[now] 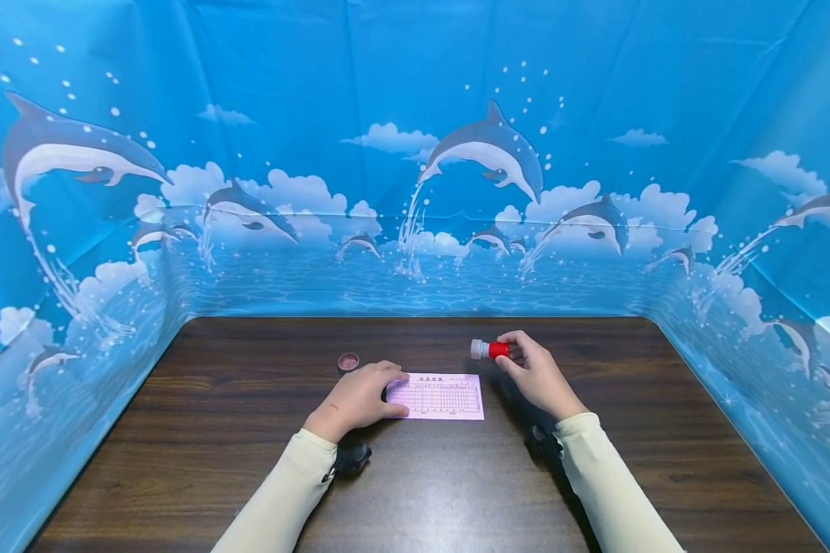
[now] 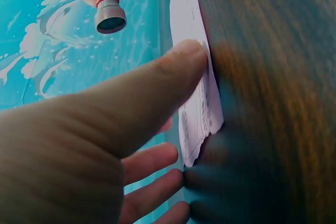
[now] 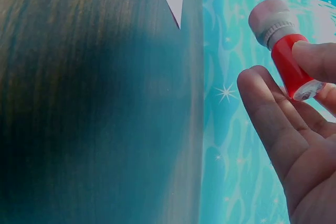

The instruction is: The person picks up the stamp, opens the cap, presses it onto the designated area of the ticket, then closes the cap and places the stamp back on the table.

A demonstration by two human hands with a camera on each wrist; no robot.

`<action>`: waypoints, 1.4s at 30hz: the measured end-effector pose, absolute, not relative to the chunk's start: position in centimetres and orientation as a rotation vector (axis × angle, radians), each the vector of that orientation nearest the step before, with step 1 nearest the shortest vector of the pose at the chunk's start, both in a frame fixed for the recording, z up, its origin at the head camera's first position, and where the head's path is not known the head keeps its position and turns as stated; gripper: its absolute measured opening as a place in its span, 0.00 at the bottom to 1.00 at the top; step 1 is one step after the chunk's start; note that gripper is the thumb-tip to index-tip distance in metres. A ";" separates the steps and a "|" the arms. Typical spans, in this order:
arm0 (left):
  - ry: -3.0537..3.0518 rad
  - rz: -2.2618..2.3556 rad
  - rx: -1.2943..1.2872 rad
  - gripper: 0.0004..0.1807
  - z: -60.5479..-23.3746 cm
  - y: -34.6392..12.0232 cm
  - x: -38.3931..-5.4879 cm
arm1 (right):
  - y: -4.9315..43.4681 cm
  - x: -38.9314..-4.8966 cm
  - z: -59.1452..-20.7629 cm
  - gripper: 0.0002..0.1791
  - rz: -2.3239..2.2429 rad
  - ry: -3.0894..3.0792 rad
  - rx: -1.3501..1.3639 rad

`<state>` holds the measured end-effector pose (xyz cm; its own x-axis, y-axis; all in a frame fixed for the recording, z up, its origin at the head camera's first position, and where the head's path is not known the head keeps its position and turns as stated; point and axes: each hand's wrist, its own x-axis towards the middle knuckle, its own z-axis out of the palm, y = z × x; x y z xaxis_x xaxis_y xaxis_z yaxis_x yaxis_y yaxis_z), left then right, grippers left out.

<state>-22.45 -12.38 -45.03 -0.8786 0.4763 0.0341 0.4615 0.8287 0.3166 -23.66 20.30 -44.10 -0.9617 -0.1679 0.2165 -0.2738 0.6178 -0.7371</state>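
A printed receipt slip (image 1: pixel 449 398) lies flat on the brown table, and its left end is torn unevenly in the left wrist view. My left hand (image 1: pixel 365 395) rests at that end, with the thumb (image 2: pixel 181 69) on the paper and the fingers extended along its edge. My right hand (image 1: pixel 536 375), raised to the right of the slip, pinches a stamp (image 1: pixel 489 349) by its red handle between thumb and fingers. The stamp's pale, translucent end points left, tilted, and its dark round face (image 2: pixel 111 23) shows in the left wrist view.
A small round ink pad (image 1: pixel 348 362) with a reddish inside sits just beyond my left hand. The dark wood table (image 1: pixel 249 461) ends at a blue dolphin-print curtain (image 1: pixel 304 288) at the back and sides. Black wrist cameras (image 1: pixel 352 457) are strapped under both wrists.
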 end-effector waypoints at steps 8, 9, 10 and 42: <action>3.001 0.465 0.771 0.30 -45.1 -12.0 -22.3 | 20.3 -23.6 -44.2 0.20 1.259 -2.643 0.383; 3.002 0.462 0.767 0.30 -45.1 -12.0 -22.3 | 20.4 -23.6 -44.2 0.19 1.258 -2.635 0.379; 3.004 0.459 0.762 0.30 -45.1 -12.0 -22.3 | 20.4 -23.6 -44.2 0.19 1.259 -2.630 0.375; 3.000 0.497 0.748 0.29 -45.7 -12.1 -22.5 | 20.3 -23.6 -44.4 0.24 1.256 -2.630 0.375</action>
<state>-22.47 -12.11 -45.73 -0.8857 0.4595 0.0660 0.4563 0.8355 0.3063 -23.60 20.27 -44.36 -0.9472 -0.1399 0.2884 -0.3122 0.6063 -0.7313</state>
